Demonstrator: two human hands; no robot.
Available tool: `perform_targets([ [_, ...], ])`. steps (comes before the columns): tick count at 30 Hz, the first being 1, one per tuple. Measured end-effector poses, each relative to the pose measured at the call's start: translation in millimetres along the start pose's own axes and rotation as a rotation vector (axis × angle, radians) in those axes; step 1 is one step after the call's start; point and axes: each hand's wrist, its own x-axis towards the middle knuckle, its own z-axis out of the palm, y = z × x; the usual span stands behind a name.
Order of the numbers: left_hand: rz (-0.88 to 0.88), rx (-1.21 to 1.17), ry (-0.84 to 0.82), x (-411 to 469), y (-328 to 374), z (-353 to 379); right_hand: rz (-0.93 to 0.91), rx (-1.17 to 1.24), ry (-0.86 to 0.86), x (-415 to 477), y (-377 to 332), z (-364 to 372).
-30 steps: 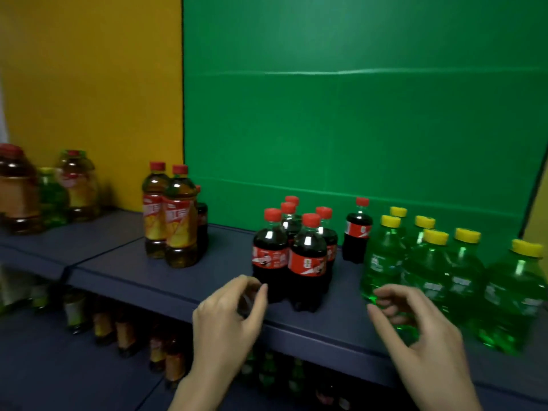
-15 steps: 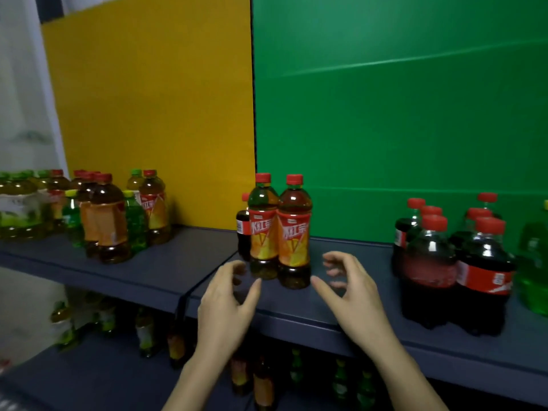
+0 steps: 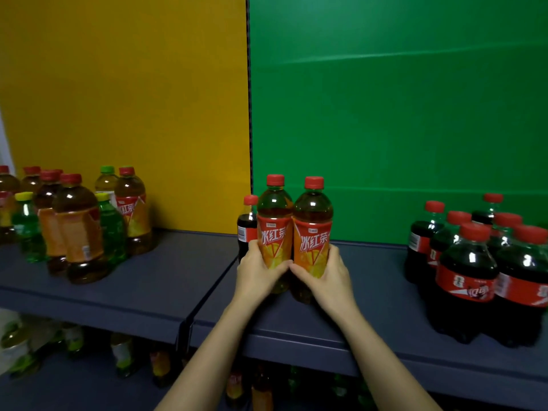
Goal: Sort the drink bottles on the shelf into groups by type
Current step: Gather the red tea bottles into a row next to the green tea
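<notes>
Place: a shop-style drinks display.
Stock: bottles (image 3: 80,229) are crowding two blue shelves (image 3: 166,277), one above the other.
Backing: yellow panel (image 3: 118,84) and green panel (image 3: 385,114) are standing behind.

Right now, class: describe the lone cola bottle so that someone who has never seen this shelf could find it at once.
Find where the yellow panel meets the green panel. Below that seam, on the shelf, the cola bottle stands just behind two iced tea bottles. Unlike them, it is shorter and nearly black.
</notes>
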Motion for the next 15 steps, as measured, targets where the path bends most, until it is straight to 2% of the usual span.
perform_targets([
  [9,0.054,0.002,0.224,-48.0,-2.3,-30.7,-0.052,-0.012,0.044,-23.2,6.2,-19.8],
  [15,0.087,0.002,0.408,-79.7,-8.3,-79.9,-0.134,0.071,-0.094,-39.7,-22.2,-0.3],
])
